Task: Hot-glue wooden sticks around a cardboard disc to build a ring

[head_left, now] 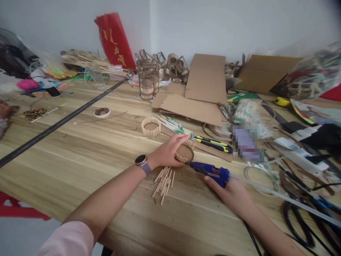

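Note:
My left hand (pixel 167 152) is closed around the left side of a small round cardboard basket (pixel 185 153), which has short wooden sticks along part of its rim. In my right hand (pixel 231 193) is a blue glue gun (pixel 210 171); its nozzle points left at the basket's lower right edge, and whether it touches I cannot tell. A clear glue stick (pixel 279 196) runs out of its back. Below my left hand lies a loose pile of short wooden sticks (pixel 164 185). A ring-shaped basket with sticks all round (pixel 151 127) stands just behind.
Yellow-and-black utility knives (pixel 213 143) and a packet of sticks (pixel 174 125) lie behind the basket. Cardboard sheets (pixel 205 78) and several finished baskets (pixel 147 87) stand farther back. A dark bar (pixel 64 122) crosses the left; cables (pixel 298 220) coil at right. Another person's hand (pixel 4 111) shows far left.

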`<state>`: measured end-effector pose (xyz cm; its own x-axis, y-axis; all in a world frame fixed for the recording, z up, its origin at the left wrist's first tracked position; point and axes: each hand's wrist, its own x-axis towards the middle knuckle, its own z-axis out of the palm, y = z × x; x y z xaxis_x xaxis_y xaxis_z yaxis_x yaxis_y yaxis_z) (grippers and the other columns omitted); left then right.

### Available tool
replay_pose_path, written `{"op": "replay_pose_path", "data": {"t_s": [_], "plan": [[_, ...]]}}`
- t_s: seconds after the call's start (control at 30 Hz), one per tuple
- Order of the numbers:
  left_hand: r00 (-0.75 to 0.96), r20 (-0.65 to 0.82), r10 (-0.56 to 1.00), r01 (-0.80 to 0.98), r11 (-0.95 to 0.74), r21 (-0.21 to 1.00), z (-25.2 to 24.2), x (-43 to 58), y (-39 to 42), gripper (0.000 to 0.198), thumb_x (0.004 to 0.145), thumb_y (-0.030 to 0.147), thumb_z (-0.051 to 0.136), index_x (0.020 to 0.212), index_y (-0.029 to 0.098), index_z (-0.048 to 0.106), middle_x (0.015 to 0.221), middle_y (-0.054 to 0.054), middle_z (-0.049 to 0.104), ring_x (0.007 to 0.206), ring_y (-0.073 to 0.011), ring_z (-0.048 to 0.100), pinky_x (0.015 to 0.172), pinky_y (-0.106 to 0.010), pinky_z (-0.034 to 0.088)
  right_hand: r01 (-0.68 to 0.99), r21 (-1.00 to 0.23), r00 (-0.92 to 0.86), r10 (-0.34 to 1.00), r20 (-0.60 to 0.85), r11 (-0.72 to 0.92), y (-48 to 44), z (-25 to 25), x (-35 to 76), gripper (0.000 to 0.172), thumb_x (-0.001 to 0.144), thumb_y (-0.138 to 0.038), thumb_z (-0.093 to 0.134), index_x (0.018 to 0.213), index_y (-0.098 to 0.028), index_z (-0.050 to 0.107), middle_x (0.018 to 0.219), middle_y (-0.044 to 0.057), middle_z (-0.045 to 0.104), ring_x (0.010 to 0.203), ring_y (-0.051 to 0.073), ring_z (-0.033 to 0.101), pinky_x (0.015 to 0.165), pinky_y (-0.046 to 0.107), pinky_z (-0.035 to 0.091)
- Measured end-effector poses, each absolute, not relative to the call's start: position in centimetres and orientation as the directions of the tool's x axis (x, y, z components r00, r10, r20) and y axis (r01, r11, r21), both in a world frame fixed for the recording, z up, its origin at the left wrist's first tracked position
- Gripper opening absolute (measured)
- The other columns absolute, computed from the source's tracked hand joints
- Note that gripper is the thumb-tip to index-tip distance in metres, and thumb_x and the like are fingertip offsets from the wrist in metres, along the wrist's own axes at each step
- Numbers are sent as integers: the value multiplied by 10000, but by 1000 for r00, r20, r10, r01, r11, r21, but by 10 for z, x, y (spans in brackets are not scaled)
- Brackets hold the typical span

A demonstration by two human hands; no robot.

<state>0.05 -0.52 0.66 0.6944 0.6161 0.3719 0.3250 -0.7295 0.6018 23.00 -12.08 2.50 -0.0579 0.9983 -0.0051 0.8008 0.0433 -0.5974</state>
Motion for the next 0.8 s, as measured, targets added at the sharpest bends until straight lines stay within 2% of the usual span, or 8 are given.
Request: {"op": "replay_pose_path", "data": {"t_s": [0.37,0.6,0.73,0.8], "plan": [[693,379,613,318,-732,602,6,1,-4,1075,618,281,815,1495,224,197,1466,-168,316,1383,-340,318,1149,-501,292,806,-590,-64,998,4,54,-120,24,230,445,804,-541,447,895,-207,727,813,82,771,740,294,719,681,379,563],[694,384,609,315,-736,599,6,1,-4,1076,617,283,816,1496,191,201,1464,-175,318,1384,-340,315,1157,-482,286,793,-606,-54,998,28,60,-121,22,231,411,799,-528,476,906,-220,726,814,76,770,751,287,718,680,368,559],[691,371,620,322,-724,611,6,1,-4,1076,618,286,814,1497,212,197,1467,-167,313,1382,-343,320,1149,-492,298,774,-632,-24,999,43,46,-121,22,230,420,776,-548,489,879,-218,729,779,73,763,695,276,695,630,358,540],[690,369,622,321,-721,614,6,1,-4,1082,615,293,818,1497,217,197,1468,-168,309,1382,-347,319,1144,-497,304,755,-656,29,999,23,-6,-120,21,232,422,744,-576,517,799,-213,725,697,67,739,624,257,661,574,343,513]]}}
